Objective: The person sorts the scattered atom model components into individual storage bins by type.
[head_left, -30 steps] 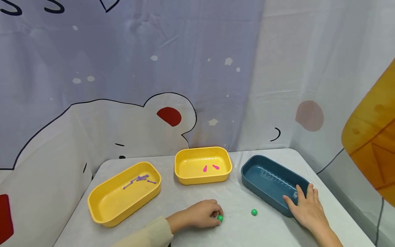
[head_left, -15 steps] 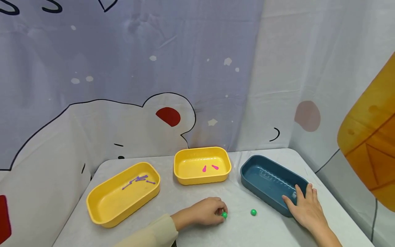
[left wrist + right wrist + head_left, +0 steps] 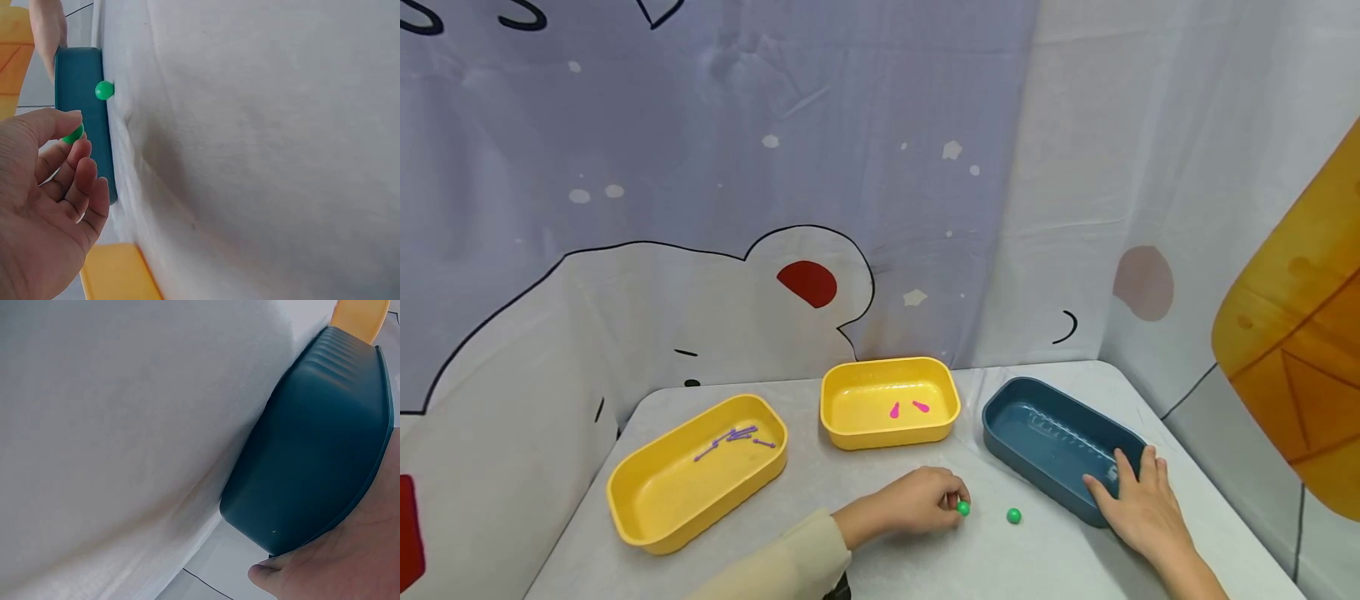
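Note:
My left hand (image 3: 921, 500) pinches a small green ball (image 3: 963, 507) between thumb and forefinger, just above the table. In the left wrist view the other fingers curl loosely below the held ball (image 3: 74, 134). A second green ball (image 3: 1014, 516) lies on the table to the right of that hand, near the dark teal tray (image 3: 1037, 442). My right hand (image 3: 1146, 508) rests over the near right end of this tray, its fingers spread across the rim. From the right wrist view, the hand (image 3: 350, 556) touches the rim, and most of its fingers are hidden.
A yellow tray (image 3: 670, 525) at the left holds several purple sticks (image 3: 741, 433). Another yellow tray (image 3: 887, 437) at the back middle contains two pink drop-shaped pieces (image 3: 921, 407). A printed curtain (image 3: 820, 167) closes off the table's (image 3: 842, 575) back and sides.
My left hand has moved right and slightly away from me with the green ball in its pinch, nearing the second ball. My right hand stays at the teal tray.

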Demonstrator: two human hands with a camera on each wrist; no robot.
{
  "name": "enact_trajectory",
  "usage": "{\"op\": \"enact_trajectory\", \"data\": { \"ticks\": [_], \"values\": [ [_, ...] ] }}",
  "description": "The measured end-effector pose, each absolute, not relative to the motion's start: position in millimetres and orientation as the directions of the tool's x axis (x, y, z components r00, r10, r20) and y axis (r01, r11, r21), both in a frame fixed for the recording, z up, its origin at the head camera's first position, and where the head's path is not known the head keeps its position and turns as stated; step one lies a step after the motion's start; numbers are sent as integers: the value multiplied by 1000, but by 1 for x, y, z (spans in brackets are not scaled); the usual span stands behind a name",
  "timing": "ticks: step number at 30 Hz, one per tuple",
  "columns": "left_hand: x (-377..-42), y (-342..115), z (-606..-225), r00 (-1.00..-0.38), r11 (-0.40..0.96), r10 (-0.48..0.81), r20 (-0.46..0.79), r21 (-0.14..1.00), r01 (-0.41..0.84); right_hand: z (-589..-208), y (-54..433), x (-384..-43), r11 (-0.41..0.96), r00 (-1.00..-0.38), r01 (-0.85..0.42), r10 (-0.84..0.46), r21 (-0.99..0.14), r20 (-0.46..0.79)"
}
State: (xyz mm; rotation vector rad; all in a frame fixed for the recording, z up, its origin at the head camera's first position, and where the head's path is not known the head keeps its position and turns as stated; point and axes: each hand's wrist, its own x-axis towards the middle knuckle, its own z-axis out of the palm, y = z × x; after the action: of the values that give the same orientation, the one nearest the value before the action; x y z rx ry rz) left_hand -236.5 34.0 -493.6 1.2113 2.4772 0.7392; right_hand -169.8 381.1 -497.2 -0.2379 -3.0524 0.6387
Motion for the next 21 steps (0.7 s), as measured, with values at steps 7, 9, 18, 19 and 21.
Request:
{"op": "enact_trajectory", "data": {
  "ticks": [7,9,18,19,21],
  "values": [
    [-243,46,-488,-611,508,792,-23,581,636,-497,380,-170,907,-988,148,155,-395,-15],
    [-244,49,-487,-617,509,787,-21,588,629,-497,380,-169,907,-988,148,155,-395,-13],
    [-257,63,-480,-654,515,756,27,592,620,-497,379,-168,904,-988,143,154,-402,-6],
    [-259,64,-480,-657,513,753,33,595,618,-497,379,-168,904,-988,144,154,-402,-7],
    [-264,68,-480,-661,506,749,48,602,617,-496,379,-168,904,-988,144,155,-403,-7]
  ]
}}
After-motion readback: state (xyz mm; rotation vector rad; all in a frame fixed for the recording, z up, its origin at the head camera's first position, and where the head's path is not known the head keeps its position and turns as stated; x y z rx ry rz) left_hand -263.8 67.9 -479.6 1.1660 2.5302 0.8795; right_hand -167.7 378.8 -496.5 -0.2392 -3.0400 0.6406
